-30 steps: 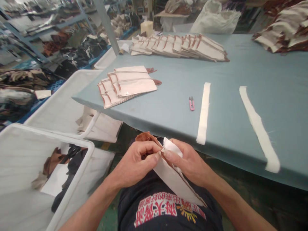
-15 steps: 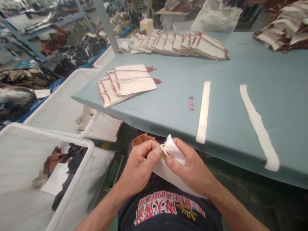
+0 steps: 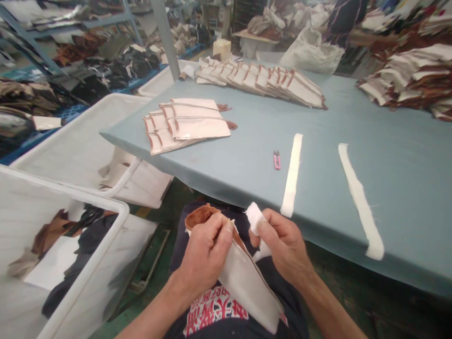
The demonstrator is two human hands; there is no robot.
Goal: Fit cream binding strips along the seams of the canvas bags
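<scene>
My left hand (image 3: 208, 247) pinches the upper edge of a sewn piece (image 3: 247, 278), pale outside with brown suede at its open top. This piece hangs slanting across my lap. To its right, my right hand (image 3: 284, 240) is closed on a white cloth strip (image 3: 256, 219), whose short end sticks up past the thumb while more of it hangs below. The strip and the sewn piece are apart at the top. Pink thread snips (image 3: 277, 160) lie on the table beyond my hands, beside a cream cloth strip (image 3: 292, 174). Another cream strip (image 3: 360, 200) lies farther right.
The blue-covered table (image 3: 247, 160) runs across in front of me. It carries a small stack of pale pieces (image 3: 190, 125), a long overlapping row (image 3: 261, 80) and a pile (image 3: 413, 77) at right. White bins (image 3: 122, 207) stand at left, holding scraps.
My hands have moved apart; the right has drawn the white strip away from the sewn piece's edge. The piece now hangs lower, more of it showing. The camera view has shifted somewhat.
</scene>
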